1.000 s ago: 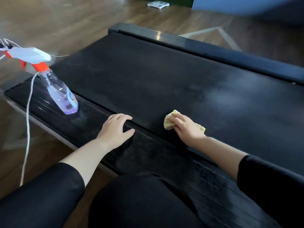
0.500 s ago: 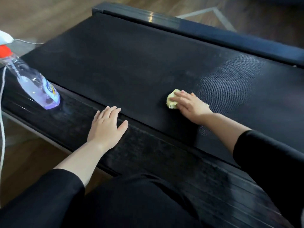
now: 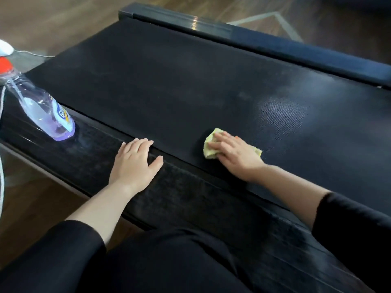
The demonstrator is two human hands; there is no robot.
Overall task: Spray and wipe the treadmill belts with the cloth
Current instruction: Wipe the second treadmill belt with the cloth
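Risk lies with the spray bottle (image 3: 48,115), standing on the side rail (image 3: 88,157) at ten o'clock of the left hand (image 3: 133,163): a sweeping arm could topple it. The right hand (image 3: 234,155), fingers nearly straight, presses the yellow cloth (image 3: 210,149) onto the treadmill belt (image 3: 190,92), at three o'clock of the left, which rests flat on the rail.
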